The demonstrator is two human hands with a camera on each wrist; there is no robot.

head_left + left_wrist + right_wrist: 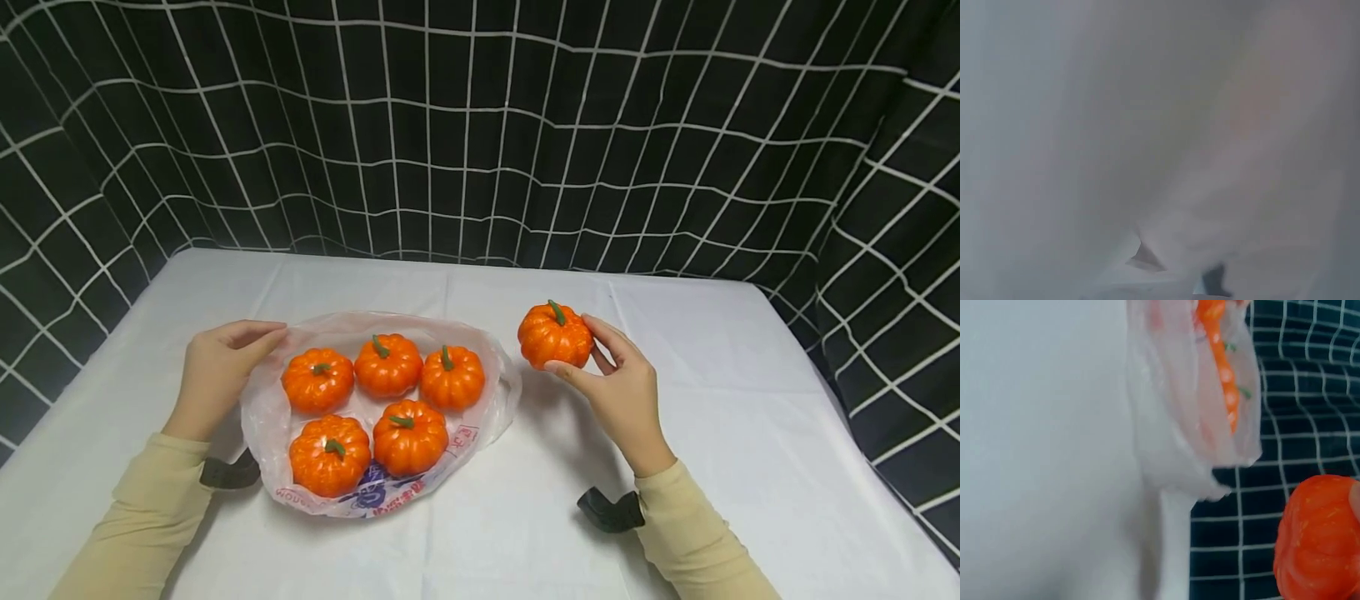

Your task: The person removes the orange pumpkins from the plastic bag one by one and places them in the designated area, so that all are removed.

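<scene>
My right hand (622, 392) grips a small orange pumpkin (553, 337) with a green stem, thumb on the near side and fingers behind. It is held to the right of a thin whitish plastic bag (498, 417). The same pumpkin (1319, 544) shows at the lower right of the right wrist view. Several more pumpkins (410, 437) sit in the wide-mouthed bag, stems up. At the bag's left rim, my left hand (217, 367) pinches the plastic between thumb and fingers. Blurred, pale plastic (1147, 125) fills most of the left wrist view and hides that hand.
A white cloth (517, 533) covers the table. Behind it and along both sides hangs a black curtain (480, 133) with a white grid. Dark curved pieces (611, 510) stick out from both sleeves at the wrists. Red and blue print marks the bag's near side.
</scene>
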